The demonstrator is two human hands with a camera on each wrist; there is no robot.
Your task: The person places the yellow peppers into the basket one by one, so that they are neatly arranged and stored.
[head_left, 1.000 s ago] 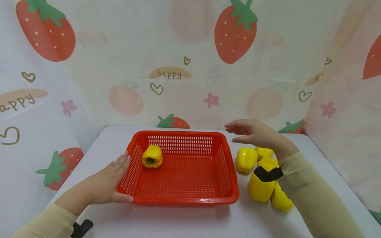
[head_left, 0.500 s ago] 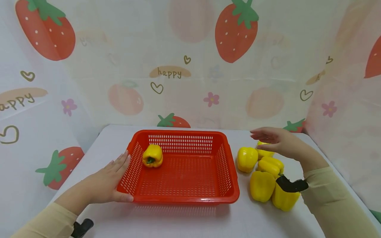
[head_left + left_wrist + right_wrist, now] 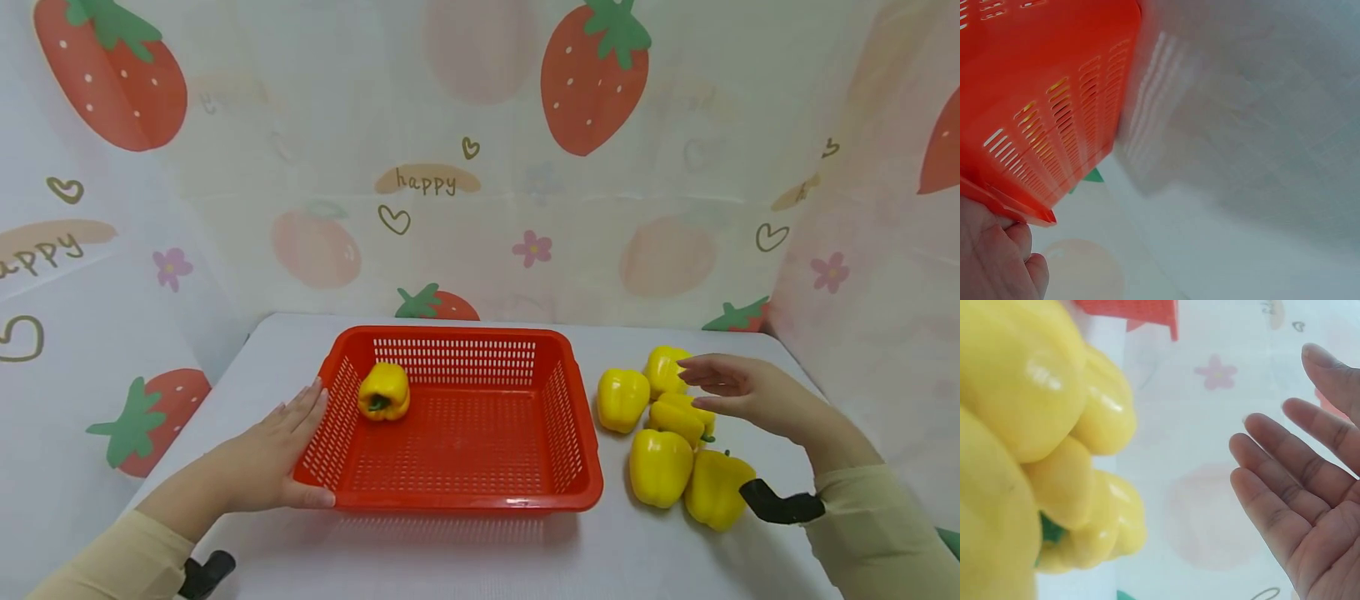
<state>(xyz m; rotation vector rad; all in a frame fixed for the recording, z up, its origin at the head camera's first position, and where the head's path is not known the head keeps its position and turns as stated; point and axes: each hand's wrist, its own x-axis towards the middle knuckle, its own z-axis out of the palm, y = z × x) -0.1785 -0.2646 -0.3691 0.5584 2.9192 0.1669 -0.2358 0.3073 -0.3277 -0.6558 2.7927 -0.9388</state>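
Note:
A red plastic basket [image 3: 457, 503] with slotted walls stands in the middle of the table, one yellow bell pepper [image 3: 384, 393] lying inside at its left. My left hand [image 3: 262, 462] rests against the basket's left rim, fingers stretched out along it and thumb at the front corner. In the left wrist view, that hand [image 3: 997, 259] shows at the rim's outer side. Over to the right, my right hand [image 3: 757, 396] hovers beside several yellow bell peppers [image 3: 660, 468] with nothing in it. Its fingers [image 3: 1272, 512] are spread and extended, apart from the peppers in the right wrist view.
The white-covered table [image 3: 450, 558] reaches back to a fabric backdrop [image 3: 465, 250] printed with strawberries, hearts and flowers. Loose peppers sit close together between the basket's right wall and my right forearm. A black strap [image 3: 782, 504] is on the right sleeve.
My right hand has moved right and down, from beside the basket's back right corner to beside the loose peppers. The left hand, basket and peppers have stayed put.

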